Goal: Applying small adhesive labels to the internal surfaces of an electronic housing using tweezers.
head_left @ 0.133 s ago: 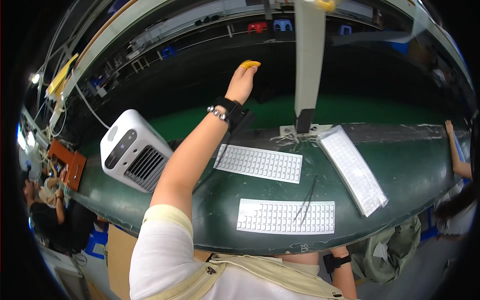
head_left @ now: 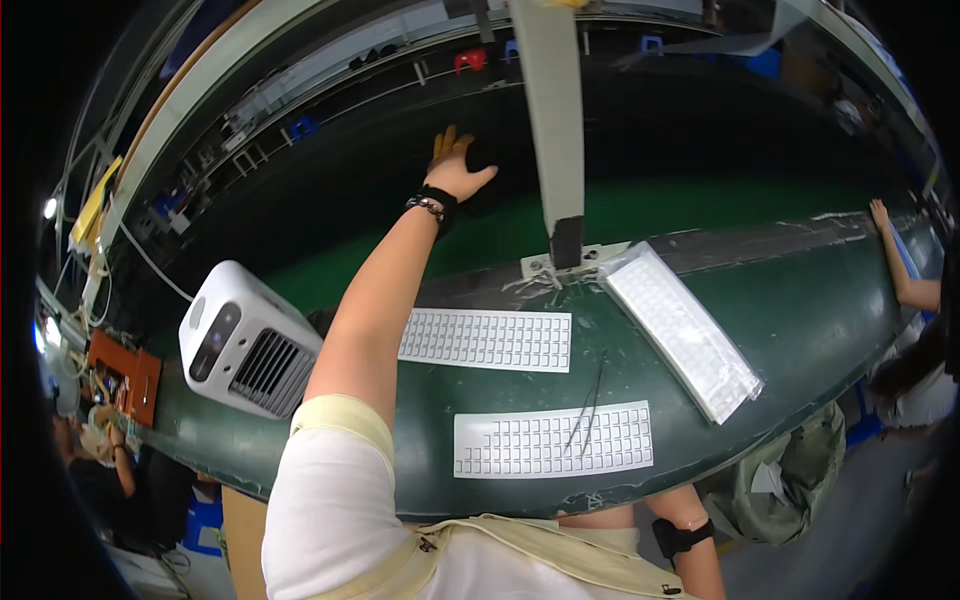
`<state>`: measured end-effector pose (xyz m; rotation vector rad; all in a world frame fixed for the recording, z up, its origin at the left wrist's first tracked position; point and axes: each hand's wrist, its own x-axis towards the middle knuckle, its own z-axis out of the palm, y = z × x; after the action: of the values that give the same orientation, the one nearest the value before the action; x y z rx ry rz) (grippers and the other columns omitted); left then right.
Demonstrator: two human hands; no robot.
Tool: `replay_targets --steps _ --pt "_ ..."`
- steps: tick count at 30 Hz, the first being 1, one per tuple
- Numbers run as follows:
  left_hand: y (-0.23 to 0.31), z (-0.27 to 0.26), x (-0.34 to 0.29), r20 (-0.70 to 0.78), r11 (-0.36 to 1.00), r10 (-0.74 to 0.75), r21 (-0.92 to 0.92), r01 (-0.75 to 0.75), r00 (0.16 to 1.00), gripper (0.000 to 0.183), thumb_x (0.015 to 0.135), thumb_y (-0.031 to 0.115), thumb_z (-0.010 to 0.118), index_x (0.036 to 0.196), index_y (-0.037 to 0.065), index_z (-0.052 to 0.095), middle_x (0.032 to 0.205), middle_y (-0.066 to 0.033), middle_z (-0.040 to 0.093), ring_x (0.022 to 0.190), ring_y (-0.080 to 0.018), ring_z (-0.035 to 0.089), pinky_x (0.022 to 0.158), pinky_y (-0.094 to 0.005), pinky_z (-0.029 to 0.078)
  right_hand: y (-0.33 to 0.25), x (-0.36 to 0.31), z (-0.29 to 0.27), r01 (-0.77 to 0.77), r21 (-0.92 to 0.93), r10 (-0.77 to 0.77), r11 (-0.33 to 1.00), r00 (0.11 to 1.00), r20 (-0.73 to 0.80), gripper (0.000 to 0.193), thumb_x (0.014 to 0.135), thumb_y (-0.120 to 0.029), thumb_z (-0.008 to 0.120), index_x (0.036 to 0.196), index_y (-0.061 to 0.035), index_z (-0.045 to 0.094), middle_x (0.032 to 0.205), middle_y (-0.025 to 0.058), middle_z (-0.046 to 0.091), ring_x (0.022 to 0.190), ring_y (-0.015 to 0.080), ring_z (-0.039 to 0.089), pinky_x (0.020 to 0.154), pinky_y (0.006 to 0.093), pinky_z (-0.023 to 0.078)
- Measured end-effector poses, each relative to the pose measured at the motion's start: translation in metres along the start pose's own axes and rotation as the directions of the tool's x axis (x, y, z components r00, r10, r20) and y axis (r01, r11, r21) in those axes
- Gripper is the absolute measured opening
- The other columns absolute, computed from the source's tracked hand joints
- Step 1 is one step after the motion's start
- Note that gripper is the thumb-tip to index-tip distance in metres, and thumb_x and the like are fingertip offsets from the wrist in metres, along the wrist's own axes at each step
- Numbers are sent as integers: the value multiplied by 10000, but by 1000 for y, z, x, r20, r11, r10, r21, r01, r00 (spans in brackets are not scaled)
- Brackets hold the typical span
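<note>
My left hand [head_left: 460, 172] reaches far out over the dark area beyond the green table, fingers and thumb spread, holding nothing that I can see. Yellow covers sit on some of its fingertips, and a black strap and a beaded bracelet circle its wrist. My right hand [head_left: 680, 505] is low at the table's near edge, its fingers hidden. A white sheet [head_left: 470, 440] with rows of small rectangles lies near me, with dark tweezers [head_left: 584, 422] across it. Farther back is a similar sheet [head_left: 485, 338], partly behind my left arm.
A white box-shaped fan [head_left: 250, 340] stands at left on the green table [head_left: 800, 310]. A plastic-wrapped white stack [head_left: 680, 335] lies at right. Behind it rises a pale post [head_left: 556, 130]. A green sack [head_left: 780, 485] hangs below at right. Other people's arms show at both sides.
My left hand has opened from fingers held together to spread fingers. The whole view has shifted a little, so the table things sit farther left.
</note>
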<state>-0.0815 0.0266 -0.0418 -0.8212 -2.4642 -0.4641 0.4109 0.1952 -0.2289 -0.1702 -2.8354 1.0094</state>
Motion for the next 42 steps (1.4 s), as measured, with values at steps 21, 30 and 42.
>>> replay_targets --steps 21,30,42 --pt "-15 -62 -94 680 -128 -327 -720 682 656 472 702 490 472 952 89 450 885 -57 478 778 -199 433 623 -310 343 -144 133 -94 1 -328 13 945 999 39 358 759 -357 478 606 -35 517 528 98 513 513 250 513 478 334 386" --pt "18 -155 -241 630 -433 165 -644 630 758 453 794 323 350 1100 -6 409 1115 -180 433 1021 -293 420 841 -412 360 -130 169 -68 -95 -125 103 988 993 55 305 712 -310 548 578 -39 511 547 80 540 514 214 521 483 295 393" --pt "10 -143 -309 798 -464 38 -519 718 601 382 787 193 355 1026 -98 416 994 -210 508 898 -327 520 761 -405 448 -142 165 -66 -160 -499 268 852 951 152 281 760 -274 477 613 -35 490 566 84 547 435 186 483 456 275 378"
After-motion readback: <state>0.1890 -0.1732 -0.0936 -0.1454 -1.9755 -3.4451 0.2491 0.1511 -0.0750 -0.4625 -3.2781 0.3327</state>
